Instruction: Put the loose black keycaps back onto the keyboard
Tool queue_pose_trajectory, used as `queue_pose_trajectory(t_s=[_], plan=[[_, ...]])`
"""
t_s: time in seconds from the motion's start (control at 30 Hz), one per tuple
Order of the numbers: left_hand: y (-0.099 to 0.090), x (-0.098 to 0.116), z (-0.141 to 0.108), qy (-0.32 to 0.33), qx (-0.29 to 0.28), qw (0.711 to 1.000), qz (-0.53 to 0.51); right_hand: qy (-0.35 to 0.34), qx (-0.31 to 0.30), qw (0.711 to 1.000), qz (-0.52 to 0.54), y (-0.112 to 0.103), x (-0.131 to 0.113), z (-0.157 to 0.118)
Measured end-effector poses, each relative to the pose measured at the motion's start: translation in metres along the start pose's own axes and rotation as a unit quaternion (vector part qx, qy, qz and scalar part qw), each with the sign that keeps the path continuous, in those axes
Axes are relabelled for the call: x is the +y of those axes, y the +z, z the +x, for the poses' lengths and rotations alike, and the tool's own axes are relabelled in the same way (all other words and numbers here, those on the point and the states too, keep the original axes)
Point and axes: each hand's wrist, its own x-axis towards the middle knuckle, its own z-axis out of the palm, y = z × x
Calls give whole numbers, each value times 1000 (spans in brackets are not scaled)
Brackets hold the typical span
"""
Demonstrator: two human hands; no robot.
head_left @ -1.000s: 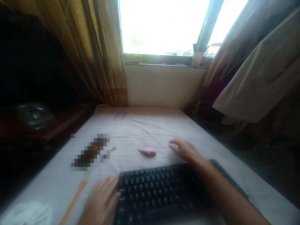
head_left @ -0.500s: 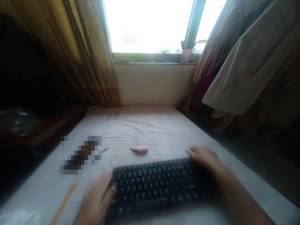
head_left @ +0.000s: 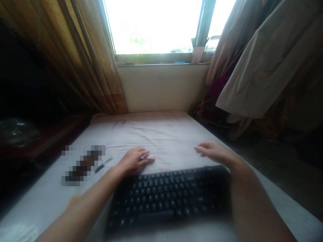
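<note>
A black keyboard (head_left: 161,198) lies flat on the pale sheet, slightly slanted, with its keys facing up. Beyond its back edge, my left hand (head_left: 135,158) has its fingers closed over a small crumpled pink cloth (head_left: 150,158), part of which sticks out on the right. My right hand (head_left: 210,150) hovers past the keyboard's back right corner, fingers loosely stretched and holding nothing. Its forearm passes the keyboard's right end.
Left of the keyboard lie a thin dark tool with a pale tip (head_left: 103,165) and a blurred-out brown item (head_left: 84,164). An orange strip (head_left: 74,201) is partly behind my left forearm. Clothes (head_left: 247,80) hang at right; a curtain (head_left: 101,67) hangs at left.
Both hands have let go of the keyboard's ends. My left hand has moved forward and right onto the pink cloth. My right hand has lifted slightly forward, off the keyboard.
</note>
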Motion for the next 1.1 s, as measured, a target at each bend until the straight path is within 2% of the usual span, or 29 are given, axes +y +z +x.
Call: queue_pose_trajectory(t_s=[0.07, 0.17, 0.3, 0.4, 0.57, 0.7, 0.8, 0.97, 1.1], plan=[[6, 1, 9, 10, -16, 999, -29, 2, 1, 1000, 7, -4, 3, -3], [5, -3, 11, -9, -20, 998, -60, 1, 8, 1000, 19, -10, 7, -7], [-4, -12, -5, -57, 9, 996, -74, 2, 8, 1000, 20, -13, 5, -11], [-12, -20, -36, -97, 50, 992, -66, -6, 6, 1000, 4, -12, 0, -13], [-26, -37, -111, -185, 119, 975, 7, -42, -14, 999, -29, -10, -9, -14], [-27, -44, -156, -237, 164, 955, 72, -84, -28, 995, -40, -4, -12, -13], [-14, -45, -171, -230, 193, 949, 100, -101, -41, 993, -49, 1, -13, -13], [13, -53, -178, -164, 235, 951, 113, -109, -68, 990, -64, 1, -23, -20], [20, -62, -182, -117, 243, 957, 107, -108, -74, 988, -80, -1, -29, -23]])
